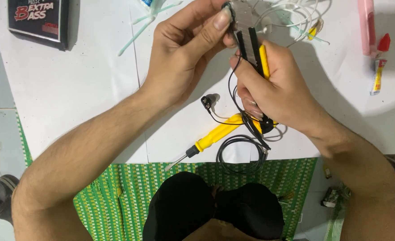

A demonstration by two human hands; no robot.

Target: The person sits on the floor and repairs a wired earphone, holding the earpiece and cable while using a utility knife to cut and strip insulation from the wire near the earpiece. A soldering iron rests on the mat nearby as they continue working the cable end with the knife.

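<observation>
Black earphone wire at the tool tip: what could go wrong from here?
1. The right hand presses the black-and-yellow tool against the thin black wire; it might nick or cut it.
2. The left hand pinches the small part close to the tips; a slip may catch a fingertip.
3. The slack coil could snag on the yellow screwdriver.

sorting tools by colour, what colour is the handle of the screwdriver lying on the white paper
The screwdriver's plastic handle is yellow with a black collar near the metal shaft; the head view shows it.
</observation>
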